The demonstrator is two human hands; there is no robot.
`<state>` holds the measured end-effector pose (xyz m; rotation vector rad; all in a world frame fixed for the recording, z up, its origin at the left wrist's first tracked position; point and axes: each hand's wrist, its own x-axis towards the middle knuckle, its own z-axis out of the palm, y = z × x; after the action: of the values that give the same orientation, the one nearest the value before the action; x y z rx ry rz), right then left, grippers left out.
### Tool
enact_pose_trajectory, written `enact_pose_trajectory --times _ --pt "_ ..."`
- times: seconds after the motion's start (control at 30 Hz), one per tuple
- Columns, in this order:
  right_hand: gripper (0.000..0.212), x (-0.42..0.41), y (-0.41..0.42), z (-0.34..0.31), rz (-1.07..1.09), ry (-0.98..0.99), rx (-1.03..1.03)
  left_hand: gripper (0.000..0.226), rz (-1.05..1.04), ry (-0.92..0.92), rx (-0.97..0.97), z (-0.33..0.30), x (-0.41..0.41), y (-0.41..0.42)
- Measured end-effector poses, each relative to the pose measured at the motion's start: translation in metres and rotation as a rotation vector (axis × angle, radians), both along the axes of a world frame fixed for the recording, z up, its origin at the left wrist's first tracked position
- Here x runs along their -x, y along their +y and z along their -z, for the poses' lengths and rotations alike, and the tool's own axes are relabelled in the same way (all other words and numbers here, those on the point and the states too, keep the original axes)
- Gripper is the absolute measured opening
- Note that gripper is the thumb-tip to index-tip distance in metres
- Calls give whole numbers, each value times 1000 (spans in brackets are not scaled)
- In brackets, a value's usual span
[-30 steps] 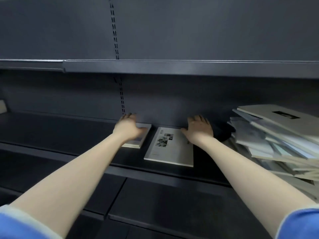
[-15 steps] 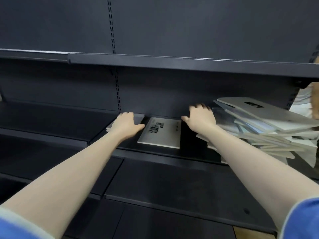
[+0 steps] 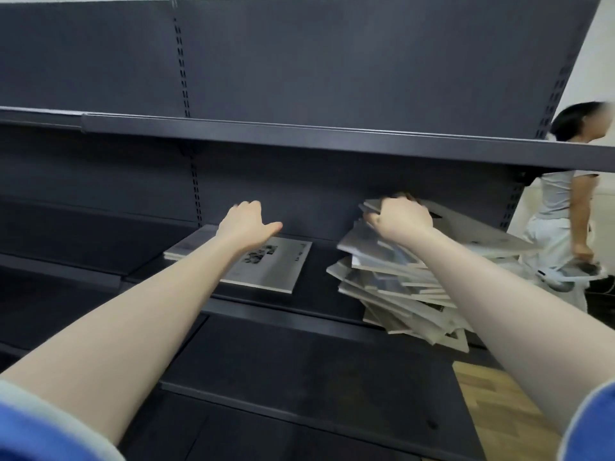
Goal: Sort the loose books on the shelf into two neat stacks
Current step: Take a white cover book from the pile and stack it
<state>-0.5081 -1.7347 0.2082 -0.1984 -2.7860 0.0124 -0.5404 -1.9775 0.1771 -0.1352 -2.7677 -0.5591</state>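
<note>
A messy, slanting pile of thin pale books [image 3: 396, 281] fills the right end of the dark shelf [image 3: 319, 294]. My right hand [image 3: 401, 217] grips the left edge of the top book [image 3: 476, 227] of that pile, fingers curled over it. A pale book with a black picture [image 3: 276, 264] lies flat at mid shelf. Left of it lies another flat book [image 3: 186, 249], partly hidden by my left arm. My left hand [image 3: 248, 222] hovers above these two with relaxed fingers and holds nothing.
An upper shelf [image 3: 299, 134] overhangs the working shelf closely. A deeper base shelf [image 3: 316, 377] juts out below. A person in pale clothes [image 3: 562, 207] stands past the right end of the unit, on a wooden floor [image 3: 499, 404].
My right hand moved right from the shelf's back onto the pile and took hold of the top book. My left hand lifted off the left book. The view swung right.
</note>
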Motion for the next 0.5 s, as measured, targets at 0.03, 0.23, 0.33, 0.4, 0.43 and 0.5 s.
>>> enact_pose_trajectory --times 0.03,0.23,0.33,0.4,0.43,0.5 --pt "51 1 15 -1 -1 -5 5 54 -2 -2 1 -1 -1 14" --pt "55 -1 106 6 9 -40 33 56 -16 -21 38 0 -8 105" --pt "56 -6 145 12 12 -23 8 59 -32 -15 44 -3 -12 148" --pt "56 -9 164 16 16 -28 12 61 -36 -18 55 -5 -15 171" --pt "56 -10 171 18 21 -37 19 62 -34 -22 67 -6 -17 182" --pt "56 -11 182 20 36 -63 49 65 -25 -29 87 -8 -21 199"
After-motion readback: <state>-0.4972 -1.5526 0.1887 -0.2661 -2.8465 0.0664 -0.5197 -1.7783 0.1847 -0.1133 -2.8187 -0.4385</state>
